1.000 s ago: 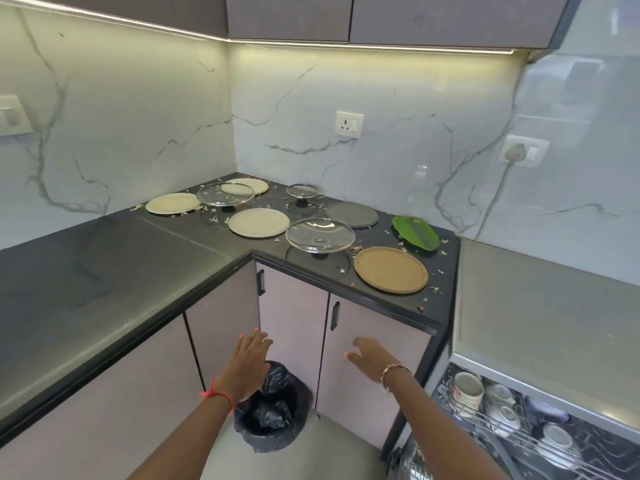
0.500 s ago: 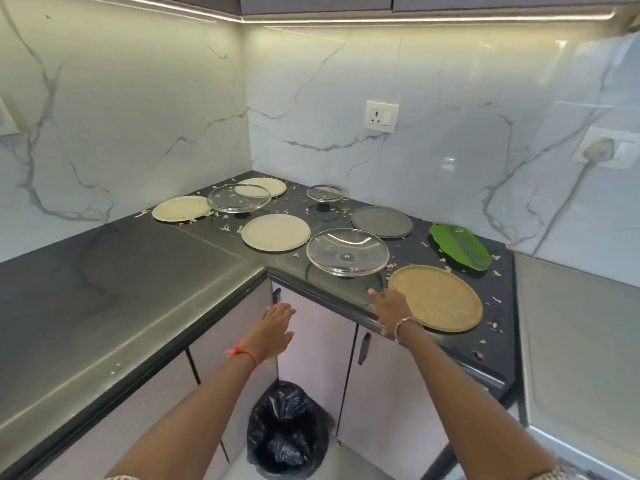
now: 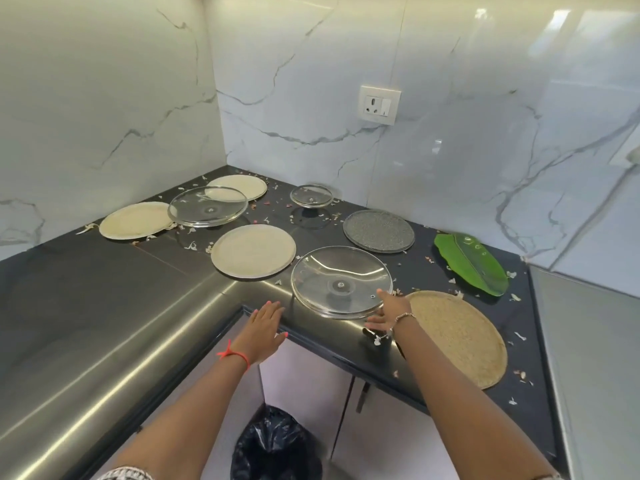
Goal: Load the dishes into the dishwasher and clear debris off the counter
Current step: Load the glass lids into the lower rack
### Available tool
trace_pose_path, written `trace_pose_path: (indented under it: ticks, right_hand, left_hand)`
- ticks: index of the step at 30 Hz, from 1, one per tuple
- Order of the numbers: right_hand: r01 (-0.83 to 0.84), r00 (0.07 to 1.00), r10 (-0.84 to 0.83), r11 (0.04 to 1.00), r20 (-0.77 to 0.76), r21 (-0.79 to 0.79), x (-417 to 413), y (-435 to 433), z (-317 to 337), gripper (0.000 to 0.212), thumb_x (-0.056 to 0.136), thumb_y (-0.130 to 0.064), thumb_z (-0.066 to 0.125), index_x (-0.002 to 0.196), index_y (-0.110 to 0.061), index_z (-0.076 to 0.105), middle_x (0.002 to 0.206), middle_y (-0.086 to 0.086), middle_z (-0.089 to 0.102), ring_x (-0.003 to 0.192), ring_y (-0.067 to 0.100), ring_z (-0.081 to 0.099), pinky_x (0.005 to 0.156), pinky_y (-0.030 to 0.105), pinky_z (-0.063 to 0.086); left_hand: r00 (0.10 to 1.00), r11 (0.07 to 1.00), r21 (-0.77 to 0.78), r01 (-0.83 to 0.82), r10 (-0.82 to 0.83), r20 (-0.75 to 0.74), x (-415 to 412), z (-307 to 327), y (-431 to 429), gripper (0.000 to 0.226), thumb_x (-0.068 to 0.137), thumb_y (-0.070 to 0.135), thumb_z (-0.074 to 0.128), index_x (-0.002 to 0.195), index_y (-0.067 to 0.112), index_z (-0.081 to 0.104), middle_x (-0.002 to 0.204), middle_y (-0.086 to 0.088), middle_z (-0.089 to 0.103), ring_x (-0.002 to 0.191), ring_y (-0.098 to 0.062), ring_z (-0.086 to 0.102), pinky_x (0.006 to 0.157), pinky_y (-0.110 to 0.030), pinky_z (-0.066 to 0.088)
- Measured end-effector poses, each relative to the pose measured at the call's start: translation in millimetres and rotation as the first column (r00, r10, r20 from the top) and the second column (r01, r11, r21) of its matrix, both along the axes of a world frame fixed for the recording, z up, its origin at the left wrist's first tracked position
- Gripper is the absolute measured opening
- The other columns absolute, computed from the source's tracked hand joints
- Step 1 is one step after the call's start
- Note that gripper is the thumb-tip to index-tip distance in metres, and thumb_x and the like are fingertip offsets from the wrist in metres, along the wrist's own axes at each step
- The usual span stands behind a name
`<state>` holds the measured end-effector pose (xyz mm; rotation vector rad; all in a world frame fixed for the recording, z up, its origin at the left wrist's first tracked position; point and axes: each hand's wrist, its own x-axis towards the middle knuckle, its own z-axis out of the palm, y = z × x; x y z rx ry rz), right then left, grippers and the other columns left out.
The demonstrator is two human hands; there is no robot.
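R hand (image 3: 388, 313) spread wide at lid (image 3: 341, 282) rim, ctr frame, prob. to slide it toward counter (image 3: 104, 306) edge for pickup; contact unclear. L hand (image 3: 266, 323) flat, empty, lower ctr, ready to support. Loose debris (image 3: 192, 245) scattered upper ctr.

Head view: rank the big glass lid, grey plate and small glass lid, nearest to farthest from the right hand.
1. big glass lid, front, beside the right hand.
2. grey plate, behind it.
3. small glass lid, by the back wall.
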<state>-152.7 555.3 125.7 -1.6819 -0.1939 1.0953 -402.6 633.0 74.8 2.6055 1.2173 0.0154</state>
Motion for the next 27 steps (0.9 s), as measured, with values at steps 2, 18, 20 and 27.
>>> trace_pose_path:
  ticks: [2,18,20,27]
  right_hand:
    - [0.056,0.994,-0.052,0.998,-0.097,0.040,1.9,6.8,-7.1,0.032,0.090,-0.015,0.057,0.117,-0.001,0.047,0.087,0.018,0.057,0.067,0.034,0.059,0.061,0.051,0.053]
    - [0.215,0.934,-0.161,0.966,-0.319,0.141,-10.8,20.1,-41.7,0.029,0.085,0.012,0.052,0.114,0.011,0.051,0.097,0.024,0.062,0.056,0.031,0.067,0.039,0.040,0.053]
    - [0.253,0.927,-0.192,0.954,-0.323,0.160,-14.8,16.6,-44.5,0.030,0.083,0.012,0.055,0.112,0.003,0.054,0.097,0.021,0.064,0.066,0.032,0.065,0.039,0.040,0.053]
    - [0.294,0.919,-0.208,0.927,-0.334,0.233,-28.0,-4.0,-47.0,0.022,0.077,0.020,0.054,0.093,0.004,0.057,0.074,0.017,0.064,0.047,0.026,0.065,0.047,0.051,0.054]
  left_hand:
    - [1.000,1.000,-0.010,0.023,-0.023,-0.017,7.6,-5.6,10.7,0.063,0.101,0.039,0.030,0.149,0.008,0.004,0.158,-0.005,-0.004,0.145,-0.020,-0.007,0.117,-0.035,-0.002]
    - [0.995,0.995,0.016,0.094,-0.094,0.011,19.0,-39.8,24.9,0.100,0.060,0.077,-0.034,0.138,0.016,-0.025,0.146,0.001,-0.031,0.135,-0.015,-0.029,0.107,-0.026,-0.028]
    - [0.996,0.996,0.013,0.085,-0.085,-0.007,19.9,-36.7,23.2,0.103,0.055,0.076,-0.037,0.138,0.017,-0.025,0.145,0.001,-0.030,0.134,-0.013,-0.028,0.109,-0.030,-0.020]
    - [0.998,1.000,0.012,0.004,-0.003,-0.069,22.0,-25.8,0.0,0.075,0.094,0.057,0.011,0.149,0.009,-0.008,0.157,-0.006,-0.009,0.145,-0.020,-0.011,0.114,-0.032,-0.010]
